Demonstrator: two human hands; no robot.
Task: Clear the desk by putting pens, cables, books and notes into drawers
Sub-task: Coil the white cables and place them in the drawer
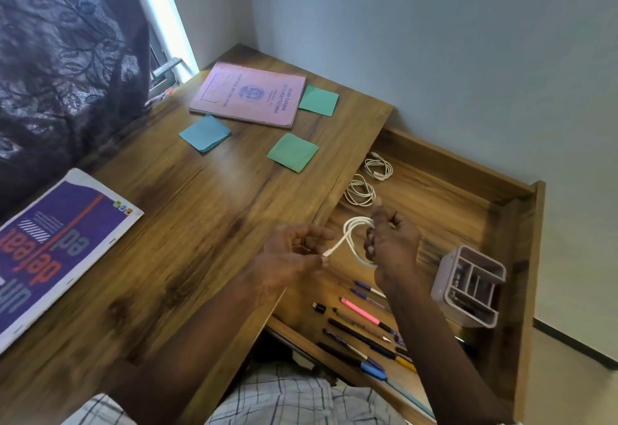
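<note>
A white cable (351, 237) hangs coiled over the open drawer (468, 183). My right hand (391, 240) grips the coil, and my left hand (294, 254) pinches its loose plug end. Two more coiled white cables (361, 192) lie at the back of the drawer. Several pens (361, 327) lie in the drawer's front. On the desk (187, 210) lie a pink record book (249, 93), a purple book (50, 247), two green notes (292, 152) and a blue note (205, 132).
A grey compartment organiser (470, 285) lies on its side in the drawer at the right. A dark patterned curtain (63, 56) hangs left of the desk. Pale walls meet behind the desk, and my checked shirt shows at the bottom.
</note>
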